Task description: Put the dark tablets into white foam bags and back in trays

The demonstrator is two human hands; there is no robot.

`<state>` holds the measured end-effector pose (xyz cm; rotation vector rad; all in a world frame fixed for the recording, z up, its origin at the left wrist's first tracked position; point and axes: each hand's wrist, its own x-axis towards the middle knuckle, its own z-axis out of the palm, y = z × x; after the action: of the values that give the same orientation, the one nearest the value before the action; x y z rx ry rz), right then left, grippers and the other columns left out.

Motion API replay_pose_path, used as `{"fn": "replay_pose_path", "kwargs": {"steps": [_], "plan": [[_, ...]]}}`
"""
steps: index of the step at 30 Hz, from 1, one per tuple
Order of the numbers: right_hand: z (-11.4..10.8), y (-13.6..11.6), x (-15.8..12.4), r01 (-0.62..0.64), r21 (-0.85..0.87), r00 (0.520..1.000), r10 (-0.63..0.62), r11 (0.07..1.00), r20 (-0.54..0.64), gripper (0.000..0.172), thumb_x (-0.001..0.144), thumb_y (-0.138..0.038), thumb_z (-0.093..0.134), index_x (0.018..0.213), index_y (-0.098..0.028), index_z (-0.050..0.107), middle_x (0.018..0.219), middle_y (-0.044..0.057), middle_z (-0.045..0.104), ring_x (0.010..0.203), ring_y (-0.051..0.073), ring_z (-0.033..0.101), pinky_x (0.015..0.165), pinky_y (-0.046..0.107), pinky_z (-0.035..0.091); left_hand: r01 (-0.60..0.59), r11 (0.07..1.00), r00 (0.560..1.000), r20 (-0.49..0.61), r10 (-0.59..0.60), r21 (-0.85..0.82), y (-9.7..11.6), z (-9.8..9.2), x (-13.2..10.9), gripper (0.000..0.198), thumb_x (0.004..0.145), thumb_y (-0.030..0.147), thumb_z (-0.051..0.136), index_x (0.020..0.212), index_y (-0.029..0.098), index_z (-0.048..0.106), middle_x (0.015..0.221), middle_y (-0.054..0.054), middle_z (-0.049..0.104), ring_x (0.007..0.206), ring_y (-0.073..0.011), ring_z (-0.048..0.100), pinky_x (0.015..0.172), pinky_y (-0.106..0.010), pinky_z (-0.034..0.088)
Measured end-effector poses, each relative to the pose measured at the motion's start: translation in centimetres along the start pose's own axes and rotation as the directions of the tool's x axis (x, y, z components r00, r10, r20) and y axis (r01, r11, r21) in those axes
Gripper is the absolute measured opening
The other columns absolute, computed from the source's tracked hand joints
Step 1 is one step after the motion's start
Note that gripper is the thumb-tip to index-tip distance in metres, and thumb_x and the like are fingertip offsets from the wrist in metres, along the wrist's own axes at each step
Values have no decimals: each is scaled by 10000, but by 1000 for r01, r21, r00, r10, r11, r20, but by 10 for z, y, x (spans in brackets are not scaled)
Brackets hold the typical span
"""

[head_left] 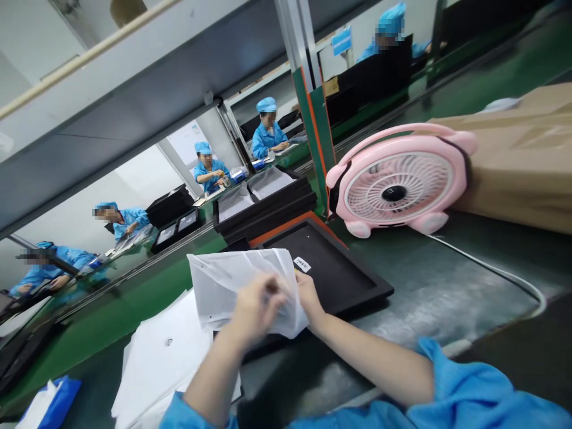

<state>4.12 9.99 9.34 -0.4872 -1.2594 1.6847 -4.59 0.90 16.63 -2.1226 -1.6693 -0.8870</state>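
A white, translucent plastic bag [218, 286] is held up in front of me, tilted, above a black foam tray. My right hand [309, 300] grips the bag's right edge, fingers closed behind it. In front of the bag is my left hand [259, 305], smeared by motion with its fingers partly curled; whether it touches the plastic is unclear. Behind the bag lies the black tray [344, 271], with a small white barcode label [302, 264] on it. To the left, a loose stack of white sheets or sleeves [165, 351] spreads over the bench.
A pink fan [397, 187] stands at the right, its white cable [500, 271] trailing over the green bench. Beside it is a brown carton [522, 161]. Black trays [268, 208] are stacked beyond. A blue-and-white packet [51, 405] lies lower left. Several co-workers in blue sit across the line.
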Motion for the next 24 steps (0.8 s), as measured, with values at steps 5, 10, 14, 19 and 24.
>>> {"fn": "replay_pose_path", "kwargs": {"steps": [5, 10, 14, 19, 24], "plan": [[-13, -57, 23, -101, 53, 967, 85, 994, 239, 352, 453, -376, 780, 615, -132, 585, 557, -20, 550, 529, 107, 481, 525, 246, 422, 382, 899, 868, 249, -429, 217, -36, -73, 45, 380, 663, 423, 639, 933, 157, 606, 909, -75, 649, 878, -240, 574, 790, -340, 448], [-37, -109, 76, 94, -53, 917, -66, 994, 393, 520, 492, -517, 760, 845, -160, 624, 838, 23, 630, 786, 150, 580, 730, 278, 476, 576, 803, 803, 292, -520, -153, -47, -56, 41, 310, 659, 443, 579, 691, 134, 586, 591, 14, 539, 566, -106, 463, 541, -205, 354], [-71, -130, 100, 325, -229, 767, -114, 917, 631, 617, 568, -650, 653, 972, -183, 631, 1346, 82, 413, 1218, 232, 414, 979, 356, 385, 626, 660, 713, -37, -700, -414, -51, -20, 19, 351, 600, 440, 609, 743, 120, 620, 622, 5, 577, 583, -109, 484, 564, -208, 381], [-95, -156, 125, 529, -599, 739, 22, 601, 674, 423, 588, -573, 674, 628, -153, 646, 1301, 79, 467, 1207, 260, 431, 1016, 384, 359, 612, 543, 611, -92, -786, -576, -56, 17, 11, 356, 598, 406, 643, 803, 116, 658, 711, -32, 651, 681, -146, 565, 654, -232, 437], [-74, -204, 172, 584, -569, 795, -269, 579, 543, 440, 642, -596, 608, 735, -169, 660, 1075, 73, 611, 1011, 207, 562, 916, 364, 445, 558, 401, 511, -80, -856, -727, -47, 64, 14, 412, 657, 404, 619, 935, 102, 640, 888, -92, 677, 834, -183, 612, 760, -266, 459]]}}
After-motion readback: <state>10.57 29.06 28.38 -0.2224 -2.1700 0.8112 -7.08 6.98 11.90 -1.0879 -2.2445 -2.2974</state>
